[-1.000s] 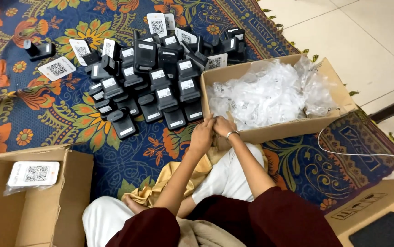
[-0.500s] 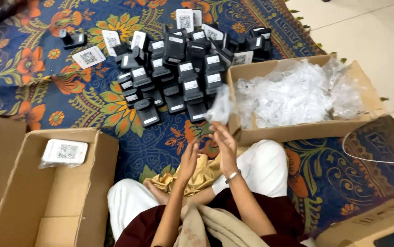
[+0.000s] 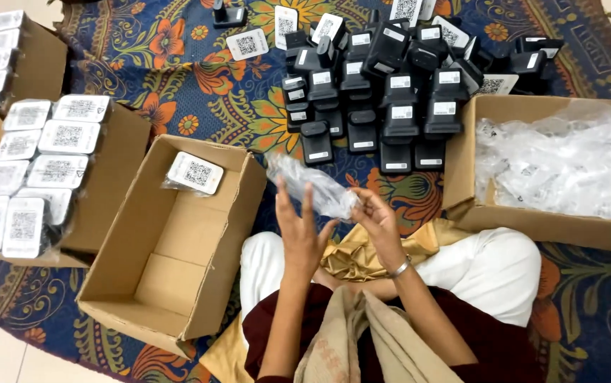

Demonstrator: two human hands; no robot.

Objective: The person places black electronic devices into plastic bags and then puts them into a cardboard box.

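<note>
Hands pulled back from box | left hand (image 3: 300,225) grip spread, upright | right hand (image 3: 376,220) grip pinching plastic bag (image 3: 312,188)

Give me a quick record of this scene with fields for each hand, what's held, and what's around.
left hand: open, fingers up, beside the bag
right hand: pinching the clear plastic bag
front box: cardboard, open, one bagged white card unit inside
right box: full of clear plastic bags
black devices: piled on the floral mat
left edge: bagged white units stacked on cartons
</note>
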